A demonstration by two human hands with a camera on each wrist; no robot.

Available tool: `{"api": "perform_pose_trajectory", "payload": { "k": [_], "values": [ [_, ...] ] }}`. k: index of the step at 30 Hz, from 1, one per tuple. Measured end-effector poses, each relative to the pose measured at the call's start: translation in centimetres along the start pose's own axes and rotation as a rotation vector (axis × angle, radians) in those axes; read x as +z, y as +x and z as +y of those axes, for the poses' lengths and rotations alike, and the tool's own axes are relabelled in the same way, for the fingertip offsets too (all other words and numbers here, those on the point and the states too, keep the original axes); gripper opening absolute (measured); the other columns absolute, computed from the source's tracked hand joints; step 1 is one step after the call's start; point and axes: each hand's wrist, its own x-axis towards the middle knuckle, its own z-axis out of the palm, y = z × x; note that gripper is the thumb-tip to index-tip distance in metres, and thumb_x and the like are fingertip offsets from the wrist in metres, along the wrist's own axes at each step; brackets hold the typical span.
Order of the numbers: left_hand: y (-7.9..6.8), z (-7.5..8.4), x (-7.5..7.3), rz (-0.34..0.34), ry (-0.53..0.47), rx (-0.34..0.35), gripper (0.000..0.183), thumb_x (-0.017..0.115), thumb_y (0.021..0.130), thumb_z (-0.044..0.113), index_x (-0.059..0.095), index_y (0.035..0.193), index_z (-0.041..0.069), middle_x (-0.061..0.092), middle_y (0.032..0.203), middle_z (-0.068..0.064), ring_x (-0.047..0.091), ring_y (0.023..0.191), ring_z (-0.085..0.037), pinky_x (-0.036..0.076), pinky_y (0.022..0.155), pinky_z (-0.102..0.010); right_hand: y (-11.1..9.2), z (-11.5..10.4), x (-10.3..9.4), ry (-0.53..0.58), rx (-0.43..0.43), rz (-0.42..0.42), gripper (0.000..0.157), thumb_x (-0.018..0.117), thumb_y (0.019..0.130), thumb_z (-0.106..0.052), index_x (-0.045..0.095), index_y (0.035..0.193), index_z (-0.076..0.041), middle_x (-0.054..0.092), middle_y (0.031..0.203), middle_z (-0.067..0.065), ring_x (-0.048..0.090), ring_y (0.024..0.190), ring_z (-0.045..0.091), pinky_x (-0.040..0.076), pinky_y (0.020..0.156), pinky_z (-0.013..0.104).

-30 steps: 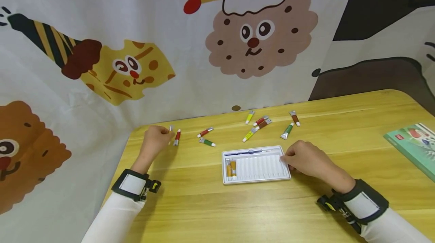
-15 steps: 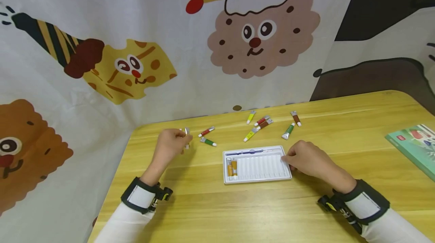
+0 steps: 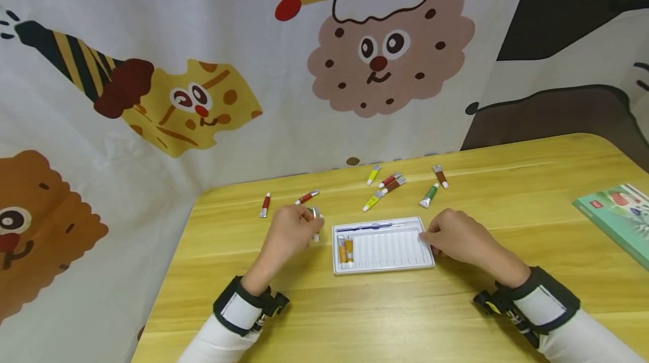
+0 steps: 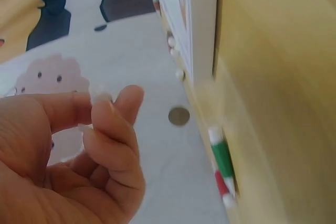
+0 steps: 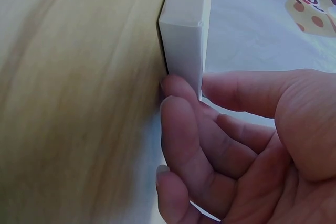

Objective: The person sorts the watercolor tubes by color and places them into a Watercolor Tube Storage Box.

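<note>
My left hand (image 3: 291, 230) pinches a small white paint tube (image 3: 316, 228) between thumb and fingers, just left of the tray and above the table. Fingers cover most of that tube in the left wrist view. A white plastic tray (image 3: 383, 270) lies on the table, and my right hand (image 3: 458, 239) grips its right edge, thumb on top and fingers below. In the tray's left end are two ochre paint tubes (image 3: 349, 251). A blue paintbrush (image 3: 372, 228) lies along its back slot. Behind my left hand a green tube (image 4: 221, 158) is mostly hidden in the head view.
Red tubes (image 3: 265, 205) lie on the left. Behind the tray are yellow tubes (image 3: 373, 201), a red tube (image 3: 389, 180), brown tubes (image 3: 440, 177) and another green tube (image 3: 429, 195). A teal box or book (image 3: 618, 222) is at the right. A printed cloth (image 3: 284, 137) hangs behind the table.
My left hand has carried the white tube rightward from the table's left side to near the tray, passing the red tube at the left. My right hand stays on the tray edge.
</note>
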Motion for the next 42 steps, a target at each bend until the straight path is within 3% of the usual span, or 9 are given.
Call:
{"api": "perform_pose_trajectory", "payload": {
  "k": [4,14,20,25,32,42],
  "values": [
    [-0.2,0.2,1.3,-0.055,0.027,0.004,0.032,0.071,0.094,0.013,0.057,0.065,0.01,0.041,0.055,0.005,0.036,0.048,-0.011,0.027,0.047,-0.025,0.0,0.0,0.0,0.01,-0.002,-0.005,0.024,0.069,0.1,-0.016,0.076,0.078,-0.009,0.062,0.062,-0.002,0.05,0.054,0.014,0.033,0.049,0.026],
    [-0.7,0.8,4.0,-0.22,0.072,-0.041,0.05,0.07,0.094,0.017,0.042,0.053,0.015,0.031,0.049,0.009,0.03,0.044,-0.009,0.021,0.043,-0.024,0.1,0.1,0.1,0.022,0.002,-0.015,0.022,0.07,0.099,-0.015,0.077,0.08,-0.008,0.064,0.063,-0.001,0.051,0.054,0.014,0.034,0.049,0.025],
    [-0.8,1.5,5.3,-0.297,0.123,-0.048,0.051,0.068,0.092,0.012,0.039,0.051,0.015,0.027,0.048,0.01,0.028,0.043,-0.008,0.019,0.042,-0.023,0.2,0.4,0.3,0.021,0.0,-0.011,0.023,0.07,0.099,-0.016,0.076,0.078,-0.009,0.063,0.062,-0.002,0.051,0.054,0.014,0.034,0.049,0.025],
    [-0.6,1.5,6.2,-0.317,0.166,-0.039,0.051,0.07,0.09,0.011,0.039,0.049,0.016,0.028,0.046,0.011,0.029,0.042,-0.007,0.019,0.041,-0.022,0.3,0.6,0.5,0.02,0.0,-0.012,0.022,0.071,0.099,-0.016,0.077,0.079,-0.009,0.063,0.063,-0.002,0.052,0.055,0.014,0.034,0.049,0.026],
    [-0.3,1.7,6.5,-0.344,0.215,-0.087,0.056,0.077,0.093,0.019,0.041,0.05,0.014,0.029,0.046,0.01,0.03,0.042,-0.008,0.02,0.041,-0.022,0.3,0.5,0.4,0.02,-0.001,-0.011,0.021,0.07,0.099,-0.016,0.077,0.081,-0.008,0.064,0.064,-0.002,0.053,0.056,0.014,0.036,0.05,0.026],
    [-0.3,1.9,6.6,-0.331,0.196,-0.1,0.056,0.08,0.095,0.03,0.046,0.054,0.013,0.034,0.05,0.006,0.034,0.044,-0.01,0.023,0.042,-0.024,0.2,0.3,0.1,0.014,0.0,-0.01,0.021,0.07,0.099,-0.016,0.077,0.082,-0.008,0.064,0.064,-0.002,0.053,0.056,0.014,0.036,0.05,0.026]
  ]
}}
